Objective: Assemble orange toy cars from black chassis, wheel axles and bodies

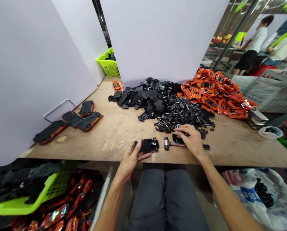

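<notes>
A plywood desk (114, 134) carries a heap of orange toy-car bodies (213, 93) and a pile of black chassis parts and axled wheels (179, 112). Near its front edge, the left hand (133, 158) grips a black plastic car chassis (147, 145). The half-curled right hand (189, 139) rests on a black plastic piece (177, 139), though whether it grips cannot be told, just behind a black-headed, brown-handled mallet (166, 143).

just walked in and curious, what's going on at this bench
A person seated at a wooden workbench holds a black toy car chassis in the left hand. The right hand lies over a small mallet, beside a heap of black wheels and axles. Beyond that sits a pile of orange toy car bodies, and two people stand further off to the right.
</notes>
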Motion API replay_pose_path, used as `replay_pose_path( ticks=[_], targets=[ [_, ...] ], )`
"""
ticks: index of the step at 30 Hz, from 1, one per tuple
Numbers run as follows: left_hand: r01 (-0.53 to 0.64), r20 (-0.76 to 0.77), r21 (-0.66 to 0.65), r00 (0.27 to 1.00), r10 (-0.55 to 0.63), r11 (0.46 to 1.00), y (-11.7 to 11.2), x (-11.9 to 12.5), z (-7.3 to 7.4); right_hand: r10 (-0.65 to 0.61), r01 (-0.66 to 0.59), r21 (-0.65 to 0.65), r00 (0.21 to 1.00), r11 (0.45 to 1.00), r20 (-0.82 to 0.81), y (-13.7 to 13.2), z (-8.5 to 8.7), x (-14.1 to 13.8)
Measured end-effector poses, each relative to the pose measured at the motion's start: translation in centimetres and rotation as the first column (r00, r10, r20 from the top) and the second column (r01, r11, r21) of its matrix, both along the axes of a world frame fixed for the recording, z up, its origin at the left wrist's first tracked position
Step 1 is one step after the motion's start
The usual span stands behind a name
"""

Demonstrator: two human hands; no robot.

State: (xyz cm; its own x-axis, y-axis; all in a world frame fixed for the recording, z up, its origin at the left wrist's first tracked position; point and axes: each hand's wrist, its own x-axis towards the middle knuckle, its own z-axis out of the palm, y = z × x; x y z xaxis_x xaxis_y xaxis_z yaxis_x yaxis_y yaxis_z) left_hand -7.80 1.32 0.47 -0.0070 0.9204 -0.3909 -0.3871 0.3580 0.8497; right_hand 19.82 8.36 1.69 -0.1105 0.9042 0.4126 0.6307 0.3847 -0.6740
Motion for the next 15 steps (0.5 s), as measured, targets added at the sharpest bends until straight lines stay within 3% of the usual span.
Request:
replay_pose_path(
  ticks=[2, 5, 8, 10, 15],
  targets=[
    [0.028, 0.01, 0.0, 1.0, -0.028, 1.0, 0.2, 0.4, 0.0, 0.042, -0.048, -0.043, 0.99, 0.998, -0.137, -1.0, 0.7, -1.0],
    [0.073, 0.064, -0.011, 0.995, -0.072, 0.997, 0.3, 0.9, -0.2, 0.245, -0.269, -0.072, 0.94, 0.961, -0.239, -2.8, 1.2, -4.4],
    [0.016, 0.02, -0.028, 1.0, -0.015, 0.999, 0.3, 1.0, -0.7, 0.379, -0.387, -0.027, 0.913, 0.922, -0.153, -4.0, 0.6, -8.0],
    [-0.031, -0.064, -0.021, 0.997, 0.03, 0.999, 0.2, 1.1, -1.1, 0.374, -0.377, -0.02, 0.923, 0.926, -0.089, -4.4, 0.0, -9.5],
    [-0.109, -0.123, -0.094, 0.988, 0.097, 0.99, -0.2, 1.3, -1.5, 0.347, -0.347, -0.026, 0.931, 0.938, 0.108, -5.5, 0.8, -9.9]
  ],
)
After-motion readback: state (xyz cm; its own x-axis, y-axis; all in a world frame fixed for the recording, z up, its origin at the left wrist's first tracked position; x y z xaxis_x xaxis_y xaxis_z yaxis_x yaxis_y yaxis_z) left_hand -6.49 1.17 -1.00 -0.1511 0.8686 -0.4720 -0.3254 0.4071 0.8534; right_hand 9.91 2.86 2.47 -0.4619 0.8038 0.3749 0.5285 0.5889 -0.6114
